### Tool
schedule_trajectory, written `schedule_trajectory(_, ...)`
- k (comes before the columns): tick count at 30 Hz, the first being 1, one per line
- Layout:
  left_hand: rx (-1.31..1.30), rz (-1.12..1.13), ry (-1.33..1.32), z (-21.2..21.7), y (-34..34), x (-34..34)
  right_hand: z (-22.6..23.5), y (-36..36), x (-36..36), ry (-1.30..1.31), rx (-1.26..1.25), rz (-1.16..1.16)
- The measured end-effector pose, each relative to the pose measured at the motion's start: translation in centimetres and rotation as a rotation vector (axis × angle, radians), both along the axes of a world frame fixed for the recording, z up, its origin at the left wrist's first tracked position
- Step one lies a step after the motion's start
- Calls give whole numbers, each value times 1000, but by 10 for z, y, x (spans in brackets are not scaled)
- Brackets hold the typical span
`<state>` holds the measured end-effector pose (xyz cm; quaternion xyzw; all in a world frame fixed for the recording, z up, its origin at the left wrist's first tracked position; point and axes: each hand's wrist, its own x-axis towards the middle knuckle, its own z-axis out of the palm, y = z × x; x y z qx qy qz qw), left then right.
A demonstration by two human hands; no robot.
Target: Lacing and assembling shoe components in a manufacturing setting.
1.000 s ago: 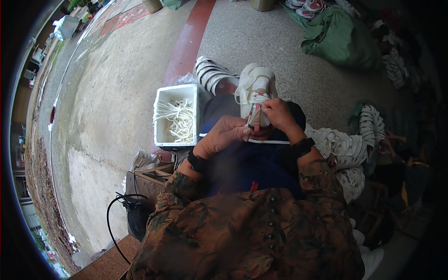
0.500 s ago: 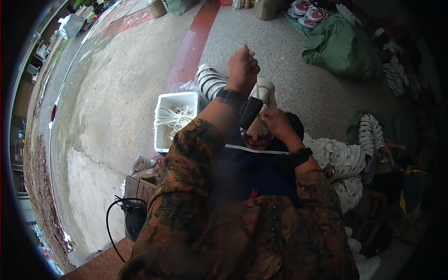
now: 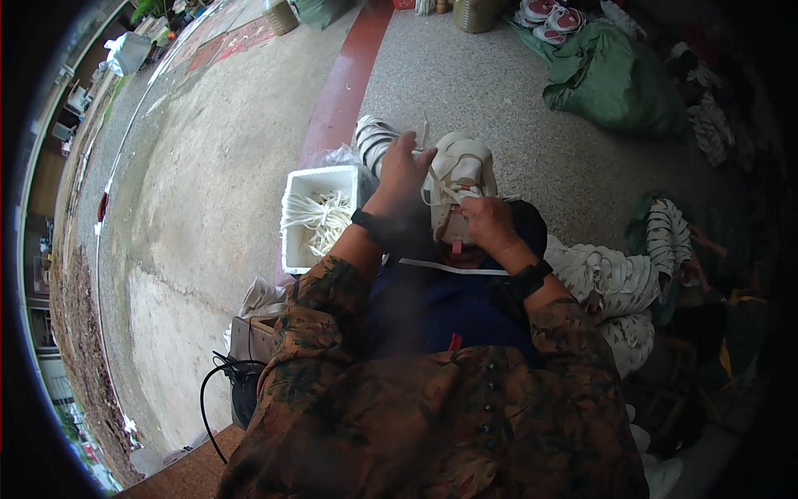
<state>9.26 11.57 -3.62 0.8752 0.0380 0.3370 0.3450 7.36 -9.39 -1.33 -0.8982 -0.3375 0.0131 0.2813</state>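
Note:
A cream-white sneaker (image 3: 462,152) rests on my lap, its toe pointing away and a pink heel tab toward me. A pale shoelace (image 3: 435,190) runs loosely across its upper. My left hand (image 3: 405,173) is just left of the toe, fingers curled together around the lace, with a loose end standing up beyond them. Over the tongue, on the shoe's right side, my right hand (image 3: 488,223) has its thumb and fingers pinched on the lace near the eyelets. The fingertips partly hide the lacing.
A white foam box (image 3: 287,224) of white laces stands to my left. Stacked white shoes lie behind the box (image 3: 376,141) and at my right (image 3: 611,279). A green sack (image 3: 615,83) and red-white shoes (image 3: 549,18) lie far right. A person's hand (image 3: 706,244) shows at right.
My left hand has come down from high above the shoe to beside its toe, and the lace that was pulled taut now hangs slack. The right hand stays near the eyelets.

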Motion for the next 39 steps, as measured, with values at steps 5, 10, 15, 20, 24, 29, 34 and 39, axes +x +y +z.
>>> schedule_trajectory(5, -49, -200, 172, 26, -16, -63, -1, -12, -9, -7, 140, -79)
schedule_trajectory(10, -84, -462, 220, 14, -37, -88, -11, -14, -13, -80, 270, -90)
schedule_trajectory(15, 4, -425, 290, 5, -50, -86, -17, -5, -11, -165, 244, -127)
schedule_trajectory(20, 66, -422, 306, -4, -52, -85, -21, -17, -13, -66, 502, -146)
schedule_trajectory(24, 37, -419, 274, -2, -54, -85, -27, -15, -11, -62, 517, -108)
schedule_trajectory(29, 64, -406, 287, -2, -53, -86, -28, -6, -17, -122, 353, -173)
schedule_trajectory(34, 61, -371, 310, -6, -60, -84, -33, -7, -18, -180, 413, -208)
schedule_trajectory(39, 354, -338, 289, 8, -76, -76, -43, -11, -12, -181, 437, -298)
